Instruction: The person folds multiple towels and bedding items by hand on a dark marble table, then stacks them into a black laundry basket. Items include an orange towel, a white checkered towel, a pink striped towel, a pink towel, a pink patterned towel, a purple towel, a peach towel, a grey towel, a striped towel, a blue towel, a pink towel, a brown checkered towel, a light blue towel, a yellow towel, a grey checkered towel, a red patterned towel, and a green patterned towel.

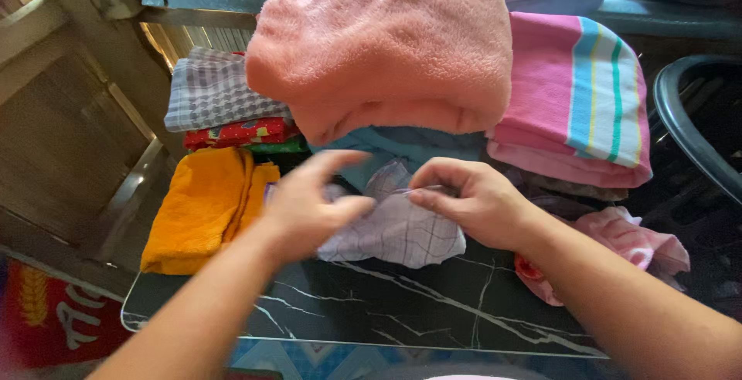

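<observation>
A small pale lilac checked cloth lies on the black marble-patterned table. My right hand pinches its upper edge between thumb and fingers. My left hand, blurred, sits at the cloth's left side with fingers spread, touching or just above it. Behind the cloth rises a stack topped by a thick salmon fleece towel over a teal cloth.
A folded orange towel lies at the left. Behind it are a grey patterned cloth and a red printed one. A pink striped towel is stacked at right, a crumpled pink cloth below it. A dark plastic chair stands far right.
</observation>
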